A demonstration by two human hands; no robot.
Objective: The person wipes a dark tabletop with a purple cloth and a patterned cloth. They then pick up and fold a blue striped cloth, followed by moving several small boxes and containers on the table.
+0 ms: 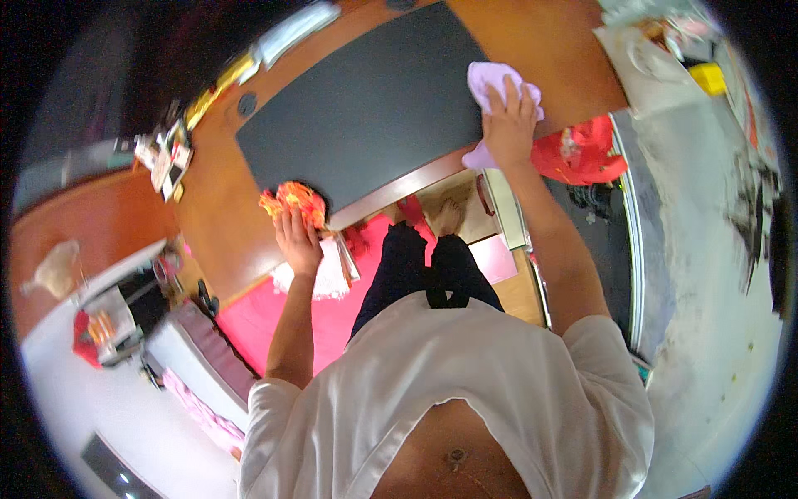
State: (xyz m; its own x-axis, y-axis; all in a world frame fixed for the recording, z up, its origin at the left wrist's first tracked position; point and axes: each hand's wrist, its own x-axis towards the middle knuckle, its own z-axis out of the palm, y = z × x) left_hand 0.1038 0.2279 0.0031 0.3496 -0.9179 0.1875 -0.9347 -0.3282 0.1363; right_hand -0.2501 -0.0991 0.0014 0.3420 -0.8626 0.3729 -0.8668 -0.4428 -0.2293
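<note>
Desk (pixel 540 41): right fingers (pixel 512 96) spread on cloth (pixel 480 79)

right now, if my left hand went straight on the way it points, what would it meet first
The crumpled orange-and-red bundle, which the left hand seems to be touching; beyond it probably the black desk mat, though depth is unclear.

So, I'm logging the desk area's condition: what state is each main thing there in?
Purple cloth: rumpled, under the right hand
Orange-and-yellow bundle: crumpled, under the left hand
Dark desktop panel: flat, brown wood on both sides
Red bag: wrinkled; cannot tell whether tied
</note>
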